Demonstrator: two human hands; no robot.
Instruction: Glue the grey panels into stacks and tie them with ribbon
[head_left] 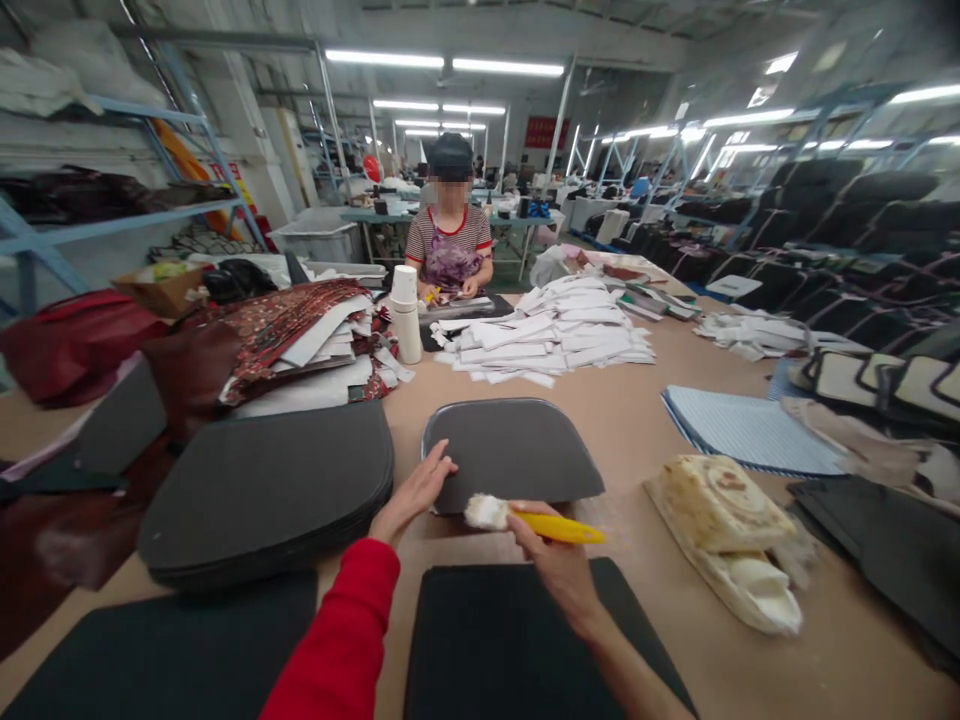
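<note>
Lying nearest, a dark sheet (525,650) sits at 6 o'clock from the rounded grey panel (517,445), which rests in the middle of the brown tabletop (634,420). The right hand (555,570), at 5 o'clock, is closed around a yellow-handled brush (559,527); its whitened bristles point to 9 o'clock at the panel's near edge, and whether they touch is hard to tell. At 8 o'clock the left hand (412,492), below a red sleeve (349,610), lies open with its fingers on the panel's left side. The two hands are apart.

A stack of dark panels (270,490) stands at 9 o'clock. A cream-crusted container (724,535) lies between 3 and 4 o'clock, and blue-striped cloth (750,430) at 3. Farther off, patterned fabric (300,330) is heaped at 10 o'clock, white cups (406,305) stand stacked near 11, and white strips (555,330) are piled toward 12. Beyond them, between 11 and 12, is a co-worker (448,240) in a dark cap.
</note>
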